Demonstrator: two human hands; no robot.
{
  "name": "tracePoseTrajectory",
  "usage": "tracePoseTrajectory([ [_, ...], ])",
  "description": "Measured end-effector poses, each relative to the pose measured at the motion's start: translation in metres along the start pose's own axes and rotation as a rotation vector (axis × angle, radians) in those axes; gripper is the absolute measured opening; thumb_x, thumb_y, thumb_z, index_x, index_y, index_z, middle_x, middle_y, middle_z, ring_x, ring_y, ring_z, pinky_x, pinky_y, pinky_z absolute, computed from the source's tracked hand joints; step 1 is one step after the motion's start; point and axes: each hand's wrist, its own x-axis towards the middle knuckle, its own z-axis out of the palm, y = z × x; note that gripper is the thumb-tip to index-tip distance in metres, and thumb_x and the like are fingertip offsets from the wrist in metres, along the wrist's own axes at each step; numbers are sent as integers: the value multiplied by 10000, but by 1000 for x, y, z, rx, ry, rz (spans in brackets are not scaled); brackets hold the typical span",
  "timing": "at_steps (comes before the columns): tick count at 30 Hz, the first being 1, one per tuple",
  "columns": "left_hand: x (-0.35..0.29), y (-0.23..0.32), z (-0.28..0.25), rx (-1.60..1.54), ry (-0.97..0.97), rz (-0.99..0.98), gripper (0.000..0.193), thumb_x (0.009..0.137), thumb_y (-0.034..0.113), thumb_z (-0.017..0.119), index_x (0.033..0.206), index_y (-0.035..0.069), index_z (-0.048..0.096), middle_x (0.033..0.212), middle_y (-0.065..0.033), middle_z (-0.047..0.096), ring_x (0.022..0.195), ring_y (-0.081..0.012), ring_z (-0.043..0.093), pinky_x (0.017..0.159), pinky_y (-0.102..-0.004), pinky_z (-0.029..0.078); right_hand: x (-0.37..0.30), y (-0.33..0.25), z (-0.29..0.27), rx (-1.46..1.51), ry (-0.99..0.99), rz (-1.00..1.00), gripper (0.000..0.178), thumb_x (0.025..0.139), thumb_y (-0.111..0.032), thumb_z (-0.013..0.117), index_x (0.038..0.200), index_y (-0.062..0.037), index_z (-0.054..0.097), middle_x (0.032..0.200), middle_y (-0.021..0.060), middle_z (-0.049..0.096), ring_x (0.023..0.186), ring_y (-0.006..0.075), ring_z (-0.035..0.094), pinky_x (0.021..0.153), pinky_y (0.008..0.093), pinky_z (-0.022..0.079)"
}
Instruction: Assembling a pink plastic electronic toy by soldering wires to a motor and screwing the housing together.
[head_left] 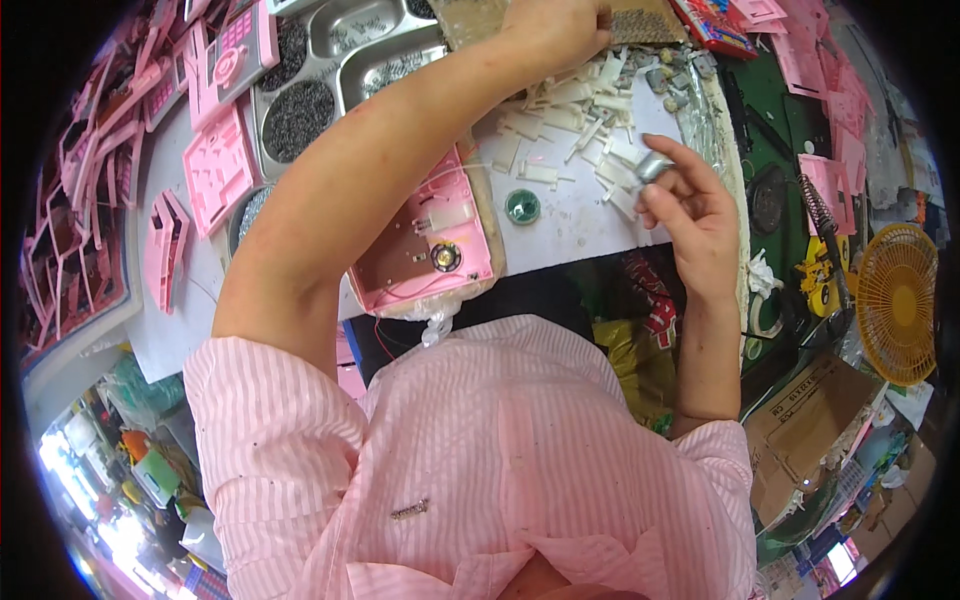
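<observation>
Between the thumb and fingers of my right hand [695, 215] is a small silver metal cylinder [654, 167] that looks like a small motor. It is raised at the right end of a heap of white plastic parts [565, 115]. My left arm stretches across to the far side, where my left hand [555, 32] is over a shallow cardboard box [648, 27] of small brownish pieces. Its fingers are partly cut off by the picture's upper edge. Under that forearm an open pink plastic housing [480, 255] with a round black part [446, 257] rests on a padded support.
Metal trays [268, 150] of dark screws stand at the far left, beside stacked pink casings [218, 165]. A round green container [522, 207] sits mid-table. Grey metal pieces [680, 100] and a red package [715, 28] lie at the far right. A yellow fan [900, 305] is at the right.
</observation>
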Motion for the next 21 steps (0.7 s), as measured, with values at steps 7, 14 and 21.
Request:
tracePoseTrajectory([
  [7, -57, 21, -73, -460, 233, 118, 139, 819, 100, 687, 912, -3, 697, 841, -201, 701, 773, -313, 700, 704, -380, 553, 8, 22, 42, -432, -260, -26, 354, 854, -32, 652, 1207, -37, 634, 696, 18, 550, 607, 90, 509, 594, 249, 438],
  [14, -204, -6, -123, -676, 159, -209, 189, 884, -3, 686, 1068, -32, 657, 1014, -43, 686, 903, -85, 639, 794, -219, 509, 22, 15, 64, -755, -355, -102, 313, 813, -76, 650, 1126, -56, 645, 710, 121, 630, 606, 248, 622, 604, 354, 489],
  [21, -277, 3, -95, -1147, 186, -448, 159, 865, -85, 650, 1016, -37, 637, 1005, -53, 649, 903, -98, 633, 786, -227, 517, 24, 21, 77, -1097, -396, -407, 326, 817, -93, 643, 1140, -57, 625, 777, 145, 659, 686, 320, 646, 652, 400, 514],
])
